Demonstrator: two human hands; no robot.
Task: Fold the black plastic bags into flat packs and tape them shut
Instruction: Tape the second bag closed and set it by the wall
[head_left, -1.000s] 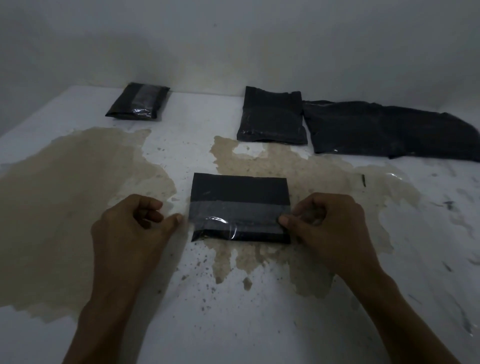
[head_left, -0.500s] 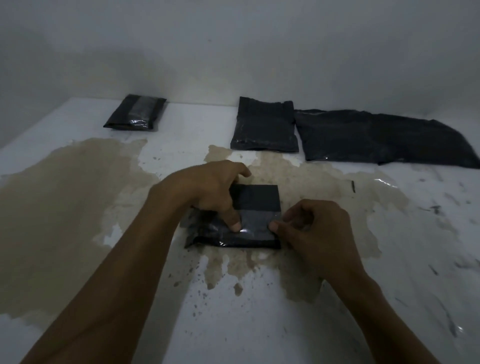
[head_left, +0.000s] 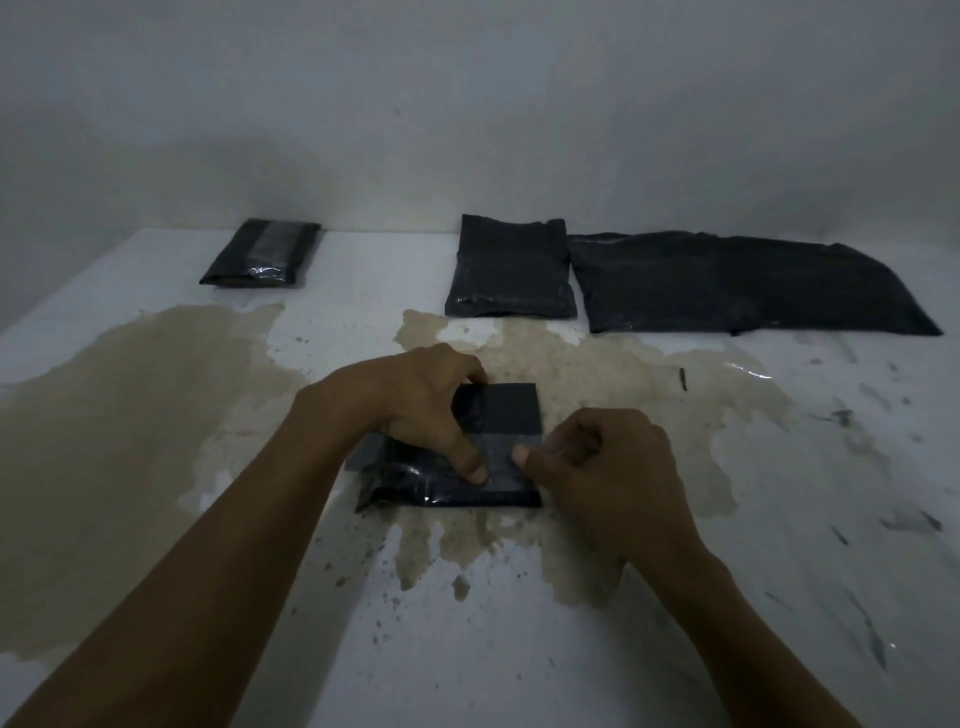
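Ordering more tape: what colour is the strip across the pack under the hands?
Clear, glossy tape, greyish over the black pack; head view.

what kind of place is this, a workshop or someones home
Hard to say; likely a bare work corner, not a furnished room. A stained white table meets a plain wall, and only black bags and a taped pack lie on it.

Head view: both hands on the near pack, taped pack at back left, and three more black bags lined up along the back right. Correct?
Not quite. The head view shows two black items at back right, not three: a folded bag and, beside it, a long flat bag. The rest holds: left hand and right hand on the near pack, taped pack at back left.
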